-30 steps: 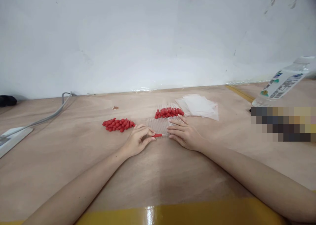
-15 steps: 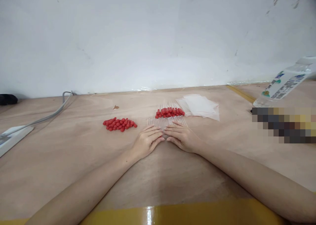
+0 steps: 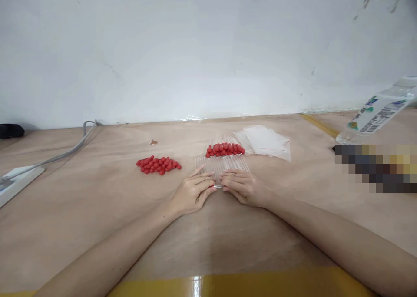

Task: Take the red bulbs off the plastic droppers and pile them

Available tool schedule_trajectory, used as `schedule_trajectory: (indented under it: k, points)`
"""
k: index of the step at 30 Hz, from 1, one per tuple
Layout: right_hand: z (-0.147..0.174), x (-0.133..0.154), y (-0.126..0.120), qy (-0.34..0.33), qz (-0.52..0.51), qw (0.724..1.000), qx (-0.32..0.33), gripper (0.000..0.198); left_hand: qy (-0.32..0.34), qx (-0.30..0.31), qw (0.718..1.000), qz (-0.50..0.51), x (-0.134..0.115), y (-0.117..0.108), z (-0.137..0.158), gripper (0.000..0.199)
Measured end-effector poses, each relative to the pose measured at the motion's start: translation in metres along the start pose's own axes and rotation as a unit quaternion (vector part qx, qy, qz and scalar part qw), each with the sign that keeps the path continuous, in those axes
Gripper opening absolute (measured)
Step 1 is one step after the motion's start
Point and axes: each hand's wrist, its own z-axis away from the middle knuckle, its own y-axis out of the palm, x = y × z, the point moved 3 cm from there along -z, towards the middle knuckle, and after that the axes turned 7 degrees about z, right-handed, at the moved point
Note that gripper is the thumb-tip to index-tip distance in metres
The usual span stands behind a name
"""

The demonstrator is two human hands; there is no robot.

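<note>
My left hand and my right hand face each other low over the table, fingertips close together. A thin clear tube bridges the small gap between them. Red shows at my left fingertips, apparently a small rubber bulb mostly hidden by the fingers. My right fingers are closed on the tube. Just beyond the hands lies a row of clear tubes, side by side. Behind that row are droppers with red bulbs, their tubes pointing to the wall. Left of the hands sits a pile of loose red bulbs.
White plastic bags lie fanned out behind the droppers at right. A tilted bottle and a blurred-out item are at far right. A grey cable runs to a white power strip at left. A wall rises behind.
Both hands have drawn slightly towards me, and my right fingers have curled in more. The clear tube between the hands now shows more plainly.
</note>
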Motion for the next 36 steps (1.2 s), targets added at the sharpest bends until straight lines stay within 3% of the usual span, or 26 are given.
schedule_trajectory:
  k: [7, 9, 11, 14, 16, 19, 22, 28, 36]
  points:
    - [0.008, -0.001, -0.010, -0.020, 0.028, 0.999, -0.029, 0.019, 0.019, -0.006, 0.999, -0.028, 0.001, -0.003, 0.006, 0.016]
    - [0.013, -0.012, -0.019, 0.011, 0.031, 0.998, -0.049, 0.021, 0.008, -0.042, 0.998, -0.055, 0.006, -0.012, 0.009, 0.016]
    - [0.019, -0.028, -0.028, 0.086, 0.060, 0.992, -0.069, 0.022, -0.026, -0.093, 0.991, -0.092, 0.013, -0.028, 0.009, 0.015]
    - [0.028, -0.048, -0.034, 0.193, 0.125, 0.971, -0.067, 0.021, -0.127, -0.152, 0.970, -0.139, 0.031, -0.065, 0.005, 0.018]
    - [0.031, -0.054, -0.031, 0.234, 0.157, 0.959, -0.039, 0.023, -0.242, -0.175, 0.941, -0.157, 0.048, -0.095, 0.004, 0.025]
    - [0.031, -0.055, -0.025, 0.267, 0.155, 0.951, -0.004, 0.024, -0.385, -0.161, 0.895, -0.158, 0.078, -0.134, 0.012, 0.023]
    - [0.031, -0.053, -0.023, 0.291, 0.151, 0.945, -0.004, 0.019, -0.491, -0.144, 0.856, -0.078, 0.107, -0.155, 0.033, 0.021]
    - [0.027, -0.050, -0.022, 0.293, 0.149, 0.944, -0.006, 0.014, -0.532, -0.131, 0.836, 0.014, 0.138, -0.150, 0.060, 0.042]
    - [0.022, -0.043, -0.021, 0.267, 0.139, 0.954, 0.009, 0.019, -0.554, -0.104, 0.826, 0.013, 0.132, -0.150, 0.057, 0.043]
